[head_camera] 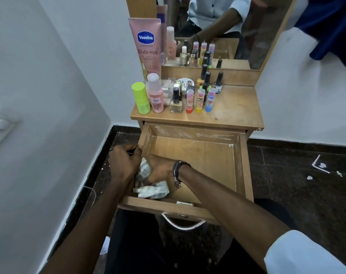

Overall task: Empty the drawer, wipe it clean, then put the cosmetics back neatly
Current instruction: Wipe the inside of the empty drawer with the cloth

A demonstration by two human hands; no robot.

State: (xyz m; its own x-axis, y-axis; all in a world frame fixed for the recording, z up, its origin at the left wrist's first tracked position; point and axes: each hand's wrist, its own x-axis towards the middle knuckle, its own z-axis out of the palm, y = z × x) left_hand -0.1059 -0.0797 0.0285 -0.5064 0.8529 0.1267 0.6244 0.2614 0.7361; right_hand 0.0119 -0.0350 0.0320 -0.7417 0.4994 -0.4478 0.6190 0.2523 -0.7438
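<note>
Just one cam here, head-mounted, looking forward and steeply down from close above the pulled-out drawer (194,165). Wide-angle, so it also catches the tabletop (233,109), the mirror (237,26) behind it, and the floor.

The tall pink tube (146,46) beside the mirror (217,30) reads "Vaseline", "Gluta-Hya" and "10X"; other labels are too small.

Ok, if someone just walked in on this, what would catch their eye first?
Probably both hands low in the pulled-out wooden drawer: the left hand and right hand work a crumpled cloth at its near left corner. Next, the cosmetics crowded on the dresser top, with the tall pink Vaseline tube standing at the back left against the mirror.
</note>
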